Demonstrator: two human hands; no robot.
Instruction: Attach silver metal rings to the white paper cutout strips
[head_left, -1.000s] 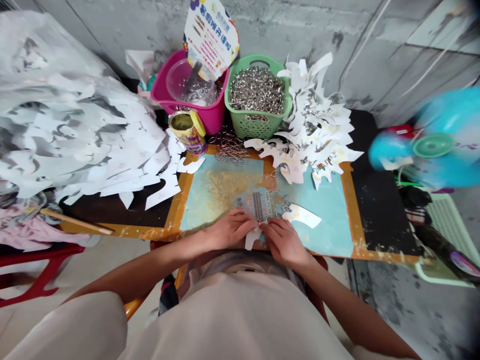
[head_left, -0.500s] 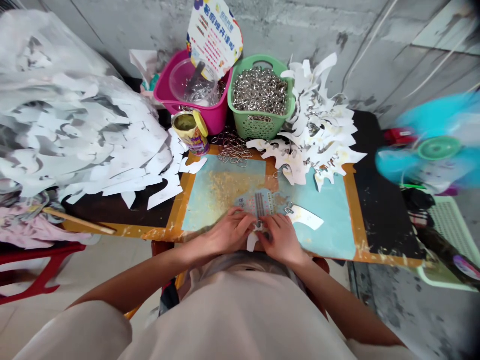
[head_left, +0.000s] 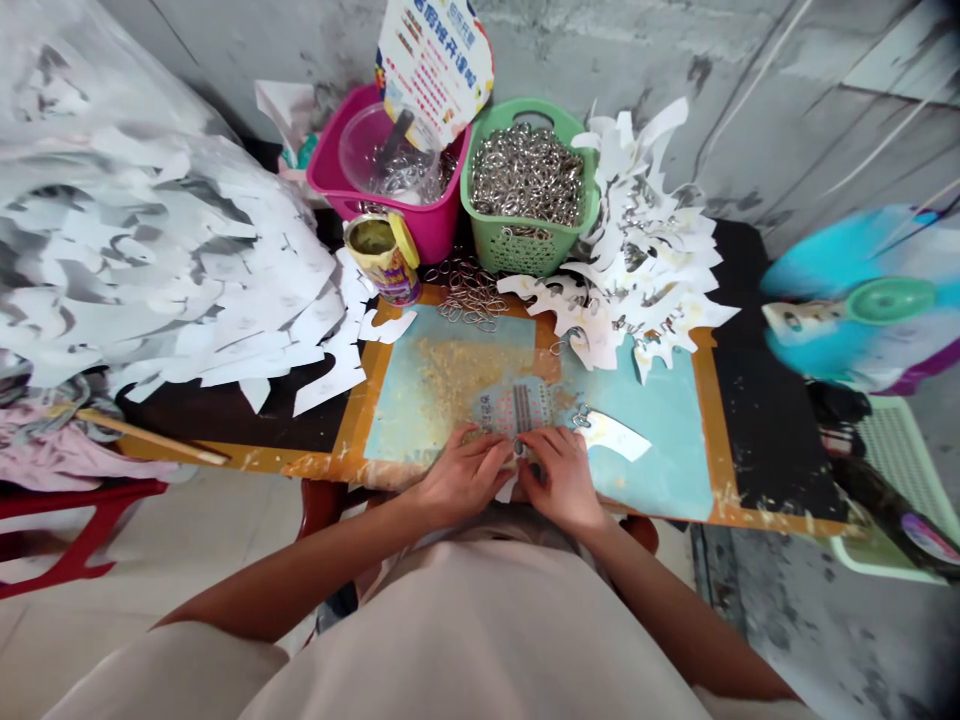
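At the table's front edge, my left hand (head_left: 466, 474) and my right hand (head_left: 561, 478) are close together, fingers bent and pinching a small white cut piece (head_left: 507, 490). A metal ring (head_left: 520, 447) shows between the fingertips. Most of the piece is hidden under my fingers and palms. Just right of my right hand lies another white cut piece (head_left: 616, 435) with metal rings at its left end. Beneath my hands is a light blue sheet (head_left: 660, 470), stained with dried yellowish glue-like residue.
A large pile of white cut pieces (head_left: 225, 300) lies left. Behind stand a pink basket (head_left: 431, 230), a green basket (head_left: 517, 245) of metal rings and a yellow-lidded can (head_left: 386, 270). Loose wire rings (head_left: 472, 290) lie before them. Ringed white pieces (head_left: 637, 260) and a blue fan (head_left: 825, 270) are right.
My hands stay at the table edge. My left hand has shifted slightly toward me, and less of the white piece shows between my hands. The view has shifted a little.
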